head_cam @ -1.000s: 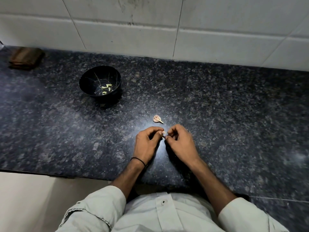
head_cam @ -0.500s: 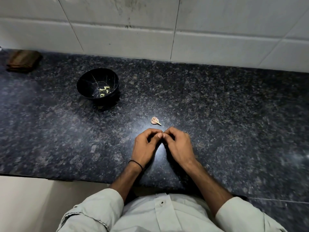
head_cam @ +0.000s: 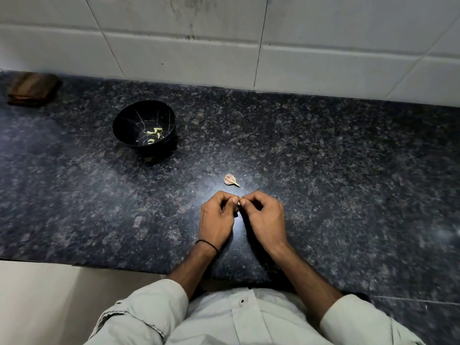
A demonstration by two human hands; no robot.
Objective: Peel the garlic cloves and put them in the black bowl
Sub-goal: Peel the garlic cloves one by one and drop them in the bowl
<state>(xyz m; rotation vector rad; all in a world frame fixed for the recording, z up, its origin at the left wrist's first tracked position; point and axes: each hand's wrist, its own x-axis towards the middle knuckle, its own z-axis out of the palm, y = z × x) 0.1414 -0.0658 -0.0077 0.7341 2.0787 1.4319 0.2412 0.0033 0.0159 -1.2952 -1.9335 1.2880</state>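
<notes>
Head view shows the left hand (head_cam: 216,220) and right hand (head_cam: 265,217) both pinching one tiny garlic clove (head_cam: 239,199), mostly hidden, with curled fingers. The black bowl (head_cam: 129,123) sits up and left, nearer the left hand.

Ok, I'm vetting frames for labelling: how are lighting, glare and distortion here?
Head view: glare pools on the countertop around the left hand and right hand, edges dim; wide-angle bends the wall tiles; the garlic clove they pinch is mostly hidden.

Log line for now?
left hand, right hand: pinching small garlic clove | round black bowl: peeled cloves inside | pinkish garlic piece: on granite counter
</notes>
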